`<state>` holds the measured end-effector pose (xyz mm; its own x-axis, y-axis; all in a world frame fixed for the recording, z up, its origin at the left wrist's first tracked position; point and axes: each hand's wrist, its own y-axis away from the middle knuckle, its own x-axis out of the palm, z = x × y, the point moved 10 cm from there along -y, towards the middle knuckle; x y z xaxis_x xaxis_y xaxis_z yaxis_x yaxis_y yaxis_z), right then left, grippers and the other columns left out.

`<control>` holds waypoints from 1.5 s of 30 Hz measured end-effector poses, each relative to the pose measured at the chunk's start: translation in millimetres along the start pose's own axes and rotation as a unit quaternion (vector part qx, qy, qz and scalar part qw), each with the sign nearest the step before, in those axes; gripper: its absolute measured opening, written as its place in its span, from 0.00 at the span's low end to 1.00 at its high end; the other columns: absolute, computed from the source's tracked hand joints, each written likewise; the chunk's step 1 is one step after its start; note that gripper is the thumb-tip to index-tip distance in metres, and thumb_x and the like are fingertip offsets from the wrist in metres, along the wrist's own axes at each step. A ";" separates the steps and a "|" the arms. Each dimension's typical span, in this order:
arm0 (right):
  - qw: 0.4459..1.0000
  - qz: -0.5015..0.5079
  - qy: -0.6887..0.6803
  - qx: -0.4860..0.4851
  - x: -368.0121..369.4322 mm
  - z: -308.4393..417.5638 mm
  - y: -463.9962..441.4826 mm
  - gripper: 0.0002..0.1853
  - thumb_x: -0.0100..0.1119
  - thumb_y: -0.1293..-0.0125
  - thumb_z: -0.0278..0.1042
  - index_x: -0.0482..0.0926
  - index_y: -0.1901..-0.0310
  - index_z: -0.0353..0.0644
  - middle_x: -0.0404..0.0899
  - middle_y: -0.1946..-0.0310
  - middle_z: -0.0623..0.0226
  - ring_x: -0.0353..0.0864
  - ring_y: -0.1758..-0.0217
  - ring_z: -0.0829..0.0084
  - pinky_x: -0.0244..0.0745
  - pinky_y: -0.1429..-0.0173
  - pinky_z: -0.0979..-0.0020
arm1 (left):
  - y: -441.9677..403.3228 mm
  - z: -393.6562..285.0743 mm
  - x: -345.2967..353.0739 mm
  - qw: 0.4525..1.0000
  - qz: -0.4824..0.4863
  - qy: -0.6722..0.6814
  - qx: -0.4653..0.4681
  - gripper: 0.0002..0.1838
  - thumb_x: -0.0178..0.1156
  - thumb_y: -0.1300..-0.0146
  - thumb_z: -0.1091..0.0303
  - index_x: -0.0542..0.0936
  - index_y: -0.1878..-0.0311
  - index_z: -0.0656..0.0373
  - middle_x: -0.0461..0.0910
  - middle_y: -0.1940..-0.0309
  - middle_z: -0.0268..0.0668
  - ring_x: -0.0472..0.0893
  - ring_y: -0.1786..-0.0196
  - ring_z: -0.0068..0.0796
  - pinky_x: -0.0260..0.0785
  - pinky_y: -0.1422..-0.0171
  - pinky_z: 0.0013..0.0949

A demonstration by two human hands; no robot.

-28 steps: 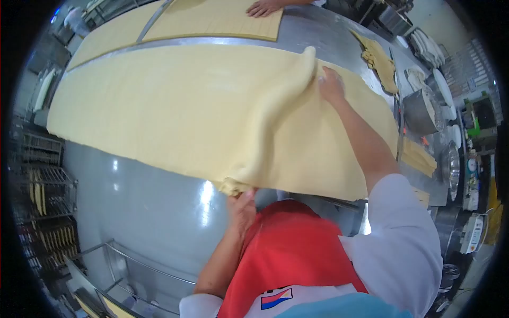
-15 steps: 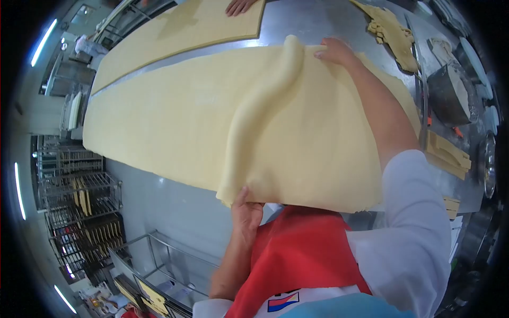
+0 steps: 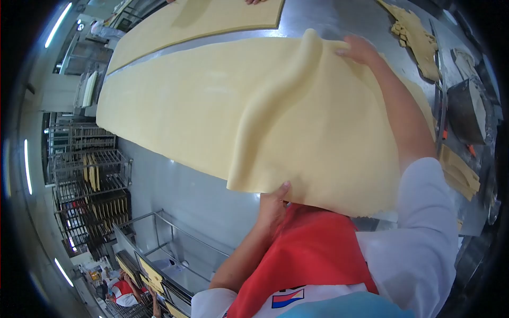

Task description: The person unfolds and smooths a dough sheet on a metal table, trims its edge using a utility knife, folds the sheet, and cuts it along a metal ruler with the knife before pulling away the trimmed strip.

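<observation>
A long, pale yellow sheet of dough (image 3: 175,106) lies across the metal table, with a raised, rounded fold (image 3: 265,108) running from its far edge to its near edge. My left hand (image 3: 273,208) is closed on the near edge, thumb on top and fingers hidden underneath. At the far edge, my right hand (image 3: 361,51) grips the sheet to the right of the fold, its fingertips partly out of sight. The part of the dough between my hands is slightly rippled.
A second, thicker dough slab (image 3: 212,18) lies beyond, with another person's hand (image 3: 256,1) at it. Dough scraps (image 3: 416,40) and a metal bin (image 3: 466,108) are on the right. Wire racks (image 3: 93,175) stand left, and a metal-framed cart (image 3: 159,233) stands below.
My left hand has slid right along the near edge, away from the fold's lower end, which has flattened somewhat. My right hand keeps its hold. The whole view has shifted.
</observation>
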<state>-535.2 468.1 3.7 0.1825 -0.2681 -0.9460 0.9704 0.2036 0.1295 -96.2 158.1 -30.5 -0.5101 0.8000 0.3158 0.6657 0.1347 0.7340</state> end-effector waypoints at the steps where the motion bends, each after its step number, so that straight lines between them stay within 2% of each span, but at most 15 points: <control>1: 1.000 -0.014 0.017 0.013 -1.7 -3.8 -1.0 0.36 0.66 0.40 0.63 0.79 0.37 0.45 0.77 0.36 0.54 0.76 0.33 0.53 0.69 0.29 0.53 | -2.9 -0.7 4.4 1.000 0.001 0.001 0.005 0.26 0.60 0.30 0.77 0.67 0.31 0.63 0.76 0.38 0.46 0.80 0.39 0.42 0.75 0.36 0.45; 4: 0.993 -0.116 0.003 -0.036 -7.0 -11.6 -8.0 0.36 0.69 0.41 0.61 0.79 0.39 0.42 0.79 0.39 0.50 0.76 0.34 0.49 0.71 0.31 0.55 | 6.1 -19.4 19.9 0.996 0.015 -0.037 0.082 0.25 0.60 0.29 0.77 0.67 0.31 0.64 0.77 0.38 0.46 0.79 0.38 0.42 0.75 0.34 0.44; 8: 0.991 -0.118 -0.019 -0.061 -89.9 -31.9 10.2 0.31 0.68 0.40 0.59 0.80 0.41 0.46 0.79 0.39 0.53 0.76 0.34 0.52 0.71 0.32 0.52 | 62.1 -18.4 43.6 0.999 0.048 -0.010 0.006 0.22 0.58 0.27 0.76 0.68 0.32 0.63 0.76 0.39 0.45 0.78 0.38 0.40 0.73 0.34 0.44; 13: 0.995 0.053 0.090 -0.005 -68.7 -25.9 4.7 0.25 0.74 0.45 0.50 0.84 0.51 0.41 0.83 0.50 0.55 0.78 0.37 0.50 0.73 0.33 0.57 | 52.4 16.0 45.4 0.985 0.089 -0.068 -0.134 0.22 0.59 0.25 0.68 0.70 0.32 0.62 0.80 0.45 0.44 0.82 0.46 0.38 0.78 0.49 0.41; 17: 0.975 -0.118 0.166 -0.088 -32.3 62.6 10.8 0.27 0.59 0.32 0.54 0.78 0.36 0.48 0.74 0.31 0.66 0.68 0.25 0.61 0.63 0.23 0.52 | 18.9 53.0 25.2 0.967 0.156 -0.110 -0.171 0.22 0.61 0.26 0.67 0.71 0.34 0.64 0.81 0.47 0.43 0.83 0.49 0.38 0.79 0.51 0.39; 19: 0.971 -0.029 0.116 -0.205 -6.0 136.0 14.5 0.32 0.51 0.26 0.58 0.69 0.26 0.51 0.61 0.21 0.63 0.53 0.17 0.59 0.42 0.16 0.46 | 18.6 49.3 34.0 0.960 0.174 -0.163 -0.145 0.21 0.61 0.26 0.68 0.72 0.35 0.66 0.81 0.46 0.43 0.83 0.48 0.38 0.78 0.50 0.39; 26: 0.981 0.043 0.177 -0.063 40.9 107.1 2.3 0.36 0.34 0.20 0.61 0.50 0.18 0.51 0.43 0.16 0.68 0.35 0.12 0.63 0.30 0.14 0.44 | 14.7 53.6 25.5 0.970 0.122 0.061 -0.203 0.20 0.57 0.23 0.64 0.74 0.36 0.67 0.80 0.45 0.45 0.84 0.49 0.38 0.80 0.48 0.39; 29: 0.978 0.056 0.146 -0.141 61.0 128.0 14.5 0.36 0.32 0.20 0.59 0.46 0.17 0.52 0.41 0.15 0.68 0.34 0.12 0.62 0.30 0.14 0.44 | 16.5 58.4 28.4 0.972 0.167 -0.035 -0.161 0.22 0.54 0.21 0.59 0.73 0.35 0.66 0.80 0.44 0.45 0.84 0.48 0.38 0.81 0.48 0.37; 31: 0.986 0.023 0.152 -0.071 54.2 121.9 0.4 0.37 0.33 0.21 0.59 0.45 0.17 0.51 0.39 0.15 0.71 0.36 0.12 0.63 0.32 0.14 0.44 | 17.1 37.3 37.3 0.963 0.188 -0.184 -0.063 0.24 0.57 0.23 0.55 0.75 0.37 0.66 0.83 0.47 0.46 0.85 0.50 0.35 0.83 0.47 0.36; 35: 0.987 -0.032 0.160 0.001 57.8 117.0 -21.5 0.36 0.33 0.22 0.58 0.46 0.17 0.52 0.40 0.15 0.70 0.38 0.12 0.63 0.33 0.14 0.48 | 7.8 50.0 10.5 0.967 0.187 -0.038 -0.166 0.25 0.54 0.21 0.53 0.74 0.34 0.66 0.81 0.44 0.44 0.84 0.48 0.35 0.81 0.46 0.37; 37: 0.984 -0.036 0.167 -0.053 62.8 139.6 -21.5 0.36 0.34 0.22 0.57 0.47 0.18 0.52 0.41 0.15 0.69 0.38 0.13 0.62 0.33 0.14 0.47 | 2.6 50.8 -3.7 0.966 0.178 0.068 -0.177 0.26 0.55 0.22 0.52 0.76 0.36 0.66 0.82 0.45 0.43 0.84 0.48 0.33 0.81 0.45 0.36; 39: 0.978 -0.038 0.179 -0.099 75.1 168.6 -6.6 0.36 0.36 0.22 0.55 0.47 0.18 0.52 0.43 0.15 0.68 0.38 0.13 0.62 0.34 0.14 0.47 | -1.8 49.3 0.4 0.980 0.173 -0.006 -0.099 0.25 0.55 0.21 0.52 0.78 0.39 0.67 0.84 0.48 0.42 0.84 0.49 0.31 0.81 0.46 0.34; 41: 0.940 0.015 0.170 -0.297 108.5 235.0 38.2 0.36 0.40 0.23 0.53 0.51 0.18 0.51 0.46 0.16 0.66 0.40 0.13 0.61 0.35 0.14 0.46 | 1.3 46.2 6.0 0.980 0.177 -0.073 -0.048 0.24 0.54 0.21 0.52 0.79 0.42 0.68 0.84 0.50 0.41 0.85 0.51 0.30 0.81 0.48 0.33; 43: 0.912 0.090 0.187 -0.355 120.5 299.6 93.7 0.37 0.46 0.25 0.47 0.50 0.18 0.49 0.45 0.16 0.65 0.39 0.13 0.60 0.31 0.14 0.46 | 9.0 15.2 18.9 0.959 0.211 -0.173 0.079 0.22 0.57 0.23 0.53 0.83 0.56 0.68 0.86 0.66 0.41 0.85 0.66 0.29 0.80 0.56 0.31; 45: 0.859 0.087 0.190 -0.467 140.5 349.0 147.5 0.37 0.49 0.26 0.48 0.53 0.19 0.50 0.47 0.16 0.65 0.40 0.13 0.59 0.31 0.15 0.44 | -5.9 44.8 6.8 0.964 0.228 -0.134 0.002 0.23 0.57 0.23 0.53 0.82 0.57 0.70 0.86 0.65 0.43 0.85 0.64 0.30 0.81 0.56 0.32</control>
<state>-311.3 131.9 -6.4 0.0753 0.1339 -0.9881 0.3512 0.9239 0.1519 -79.2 188.9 -59.7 -0.0043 0.8991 0.4377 0.7900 -0.2653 0.5527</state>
